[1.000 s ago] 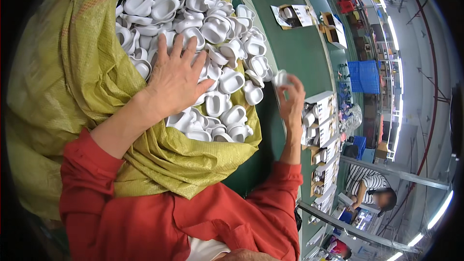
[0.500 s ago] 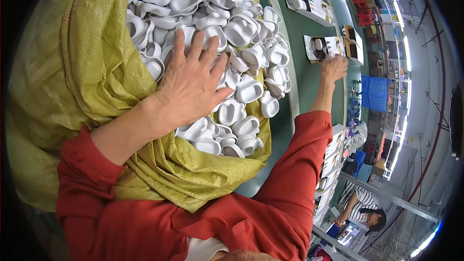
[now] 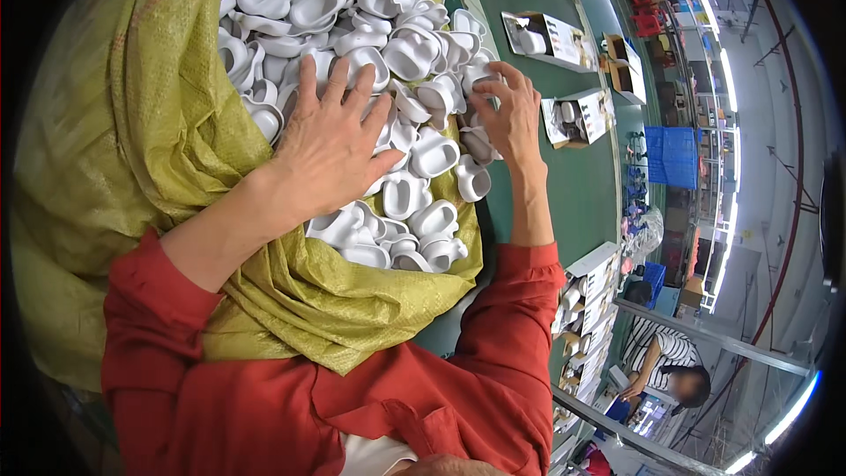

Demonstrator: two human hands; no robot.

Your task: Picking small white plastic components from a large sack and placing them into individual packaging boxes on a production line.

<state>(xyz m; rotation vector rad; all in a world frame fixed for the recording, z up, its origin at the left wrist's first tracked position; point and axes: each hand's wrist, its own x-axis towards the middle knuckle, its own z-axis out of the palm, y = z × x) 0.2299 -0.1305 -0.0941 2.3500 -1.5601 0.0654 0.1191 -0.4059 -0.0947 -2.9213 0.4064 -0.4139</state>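
Note:
A heap of small white moulded parts (image 3: pixel 436 152), each with an oval hollow, fills the mouth of a yellow woven sack (image 3: pixel 352 308). My left hand (image 3: pixel 330 145) lies spread on the heap, palm down, with its fingers apart and gripping nothing. At the heap's right edge, my right hand (image 3: pixel 514 119) reaches in with thumb and fingers apart and bent, against a white part (image 3: pixel 477 72). To the right of that hand, an open printed box (image 3: pixel 577 117) stands on a green conveyor belt (image 3: pixel 577 203), with a white part in it.
Farther along the belt is another open box (image 3: pixel 551 41) holding a white part. A brown-sided carton (image 3: pixel 624 69) stands at the belt's far side, and a blue crate (image 3: pixel 671 157) beyond it. Nearer, several boxes (image 3: pixel 589 308) form a row. A person in a striped top (image 3: pixel 656 351) works at lower right.
My right hand has left the open box, come back left to the heap and spread its fingers there. The boxes on the belt have moved nearer. My left hand keeps its place on the heap.

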